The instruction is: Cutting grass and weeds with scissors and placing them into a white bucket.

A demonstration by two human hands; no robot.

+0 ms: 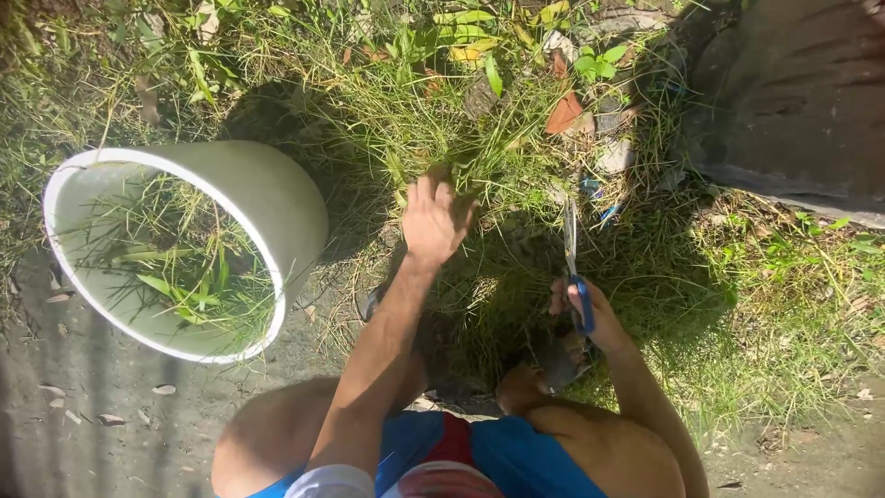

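Head view, one bucket [277, 198], one scissors [573, 267], two hands [433, 219]

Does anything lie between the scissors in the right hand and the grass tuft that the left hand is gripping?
Nothing solid shows. The left hand grips a grass tuft; the scissors in the right hand point up beside it, blades in loose grass only. The white bucket lies well off to the left.

Bright sun falls on the weedy grass [784, 277] around me, with bare grey dirt [83, 415] underfoot, dry fallen leaves [564, 112] scattered, and a dark slab [793, 92] beyond.
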